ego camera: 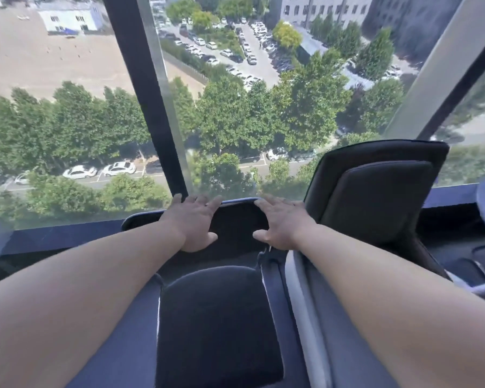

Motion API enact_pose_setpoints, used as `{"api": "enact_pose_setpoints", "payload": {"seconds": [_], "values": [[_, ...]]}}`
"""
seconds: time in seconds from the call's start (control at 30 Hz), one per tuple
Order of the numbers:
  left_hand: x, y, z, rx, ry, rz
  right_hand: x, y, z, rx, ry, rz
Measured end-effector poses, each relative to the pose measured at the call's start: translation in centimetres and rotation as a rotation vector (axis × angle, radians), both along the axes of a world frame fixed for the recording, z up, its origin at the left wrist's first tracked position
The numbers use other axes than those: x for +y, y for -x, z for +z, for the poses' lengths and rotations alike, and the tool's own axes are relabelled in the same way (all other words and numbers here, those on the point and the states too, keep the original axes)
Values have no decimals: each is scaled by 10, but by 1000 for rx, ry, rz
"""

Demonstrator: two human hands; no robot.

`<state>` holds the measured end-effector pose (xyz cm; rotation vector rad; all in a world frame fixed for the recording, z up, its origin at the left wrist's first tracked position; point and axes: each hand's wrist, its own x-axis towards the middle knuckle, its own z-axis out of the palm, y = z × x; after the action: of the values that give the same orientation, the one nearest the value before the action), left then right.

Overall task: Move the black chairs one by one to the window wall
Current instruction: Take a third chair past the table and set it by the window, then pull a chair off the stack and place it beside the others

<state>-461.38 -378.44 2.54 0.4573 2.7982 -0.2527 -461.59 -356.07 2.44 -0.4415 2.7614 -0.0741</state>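
1. While easing the black chair toward the window wall at 12 o'clock, push level, stop short of the glass, and keep off the second chair at 2 o'clock.
2. Left hand: fingers spread over backrest top, thumb on near face, holding.
3. Right hand: same hold, alongside at 1 o'clock.

black chairs, dark window frame
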Motion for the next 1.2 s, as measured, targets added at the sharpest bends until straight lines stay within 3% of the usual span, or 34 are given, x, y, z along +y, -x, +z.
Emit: {"api": "enact_pose_setpoints", "payload": {"seconds": [0.57, 0.83, 1.2], "values": [[293, -138, 141, 187, 7, -818, 228, -283, 144, 67, -17, -704], [468, -257, 148, 156, -65, -1146, 340, -455, 168, 21, 7, -1033], [692, -456, 149, 119, -86, -1425, 503, -693, 160, 46, 88, -1470]]}}
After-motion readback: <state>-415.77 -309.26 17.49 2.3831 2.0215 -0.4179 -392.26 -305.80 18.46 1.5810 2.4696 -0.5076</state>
